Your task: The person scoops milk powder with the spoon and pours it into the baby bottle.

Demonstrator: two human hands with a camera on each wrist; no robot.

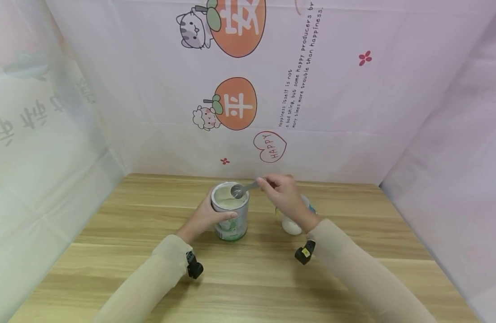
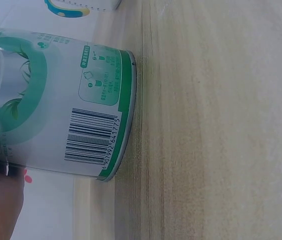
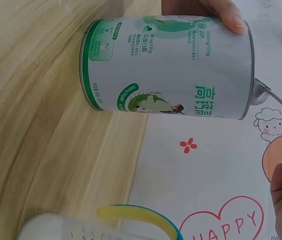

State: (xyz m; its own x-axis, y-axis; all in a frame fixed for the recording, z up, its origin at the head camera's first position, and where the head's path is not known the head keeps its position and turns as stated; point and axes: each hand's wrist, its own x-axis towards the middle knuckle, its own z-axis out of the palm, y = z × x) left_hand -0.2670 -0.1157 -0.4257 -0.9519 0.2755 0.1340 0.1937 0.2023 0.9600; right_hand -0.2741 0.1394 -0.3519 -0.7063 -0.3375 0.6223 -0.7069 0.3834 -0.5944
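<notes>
A white and green milk powder tin (image 1: 233,226) stands without a lid on the table, pale powder showing inside its mouth. My left hand (image 1: 207,216) grips it from the left near the top, thumb across the front. With my right hand (image 1: 283,194) I pinch the handle of a metal spoon (image 1: 238,191). The spoon's bowl is right at the tin's right rim; in the right wrist view the spoon (image 3: 281,102) slopes over that rim. Partly hidden behind my right wrist stands a clear bottle (image 1: 292,226) with white contents at its bottom and a blue and yellow handle (image 3: 136,212).
The wood-grain table (image 1: 248,287) ends at a white printed cloth (image 1: 332,148) hanging behind it. More cloth hangs along the left and right sides. Black wrist cameras (image 1: 194,265) sit on both of my beige sleeves (image 1: 353,260).
</notes>
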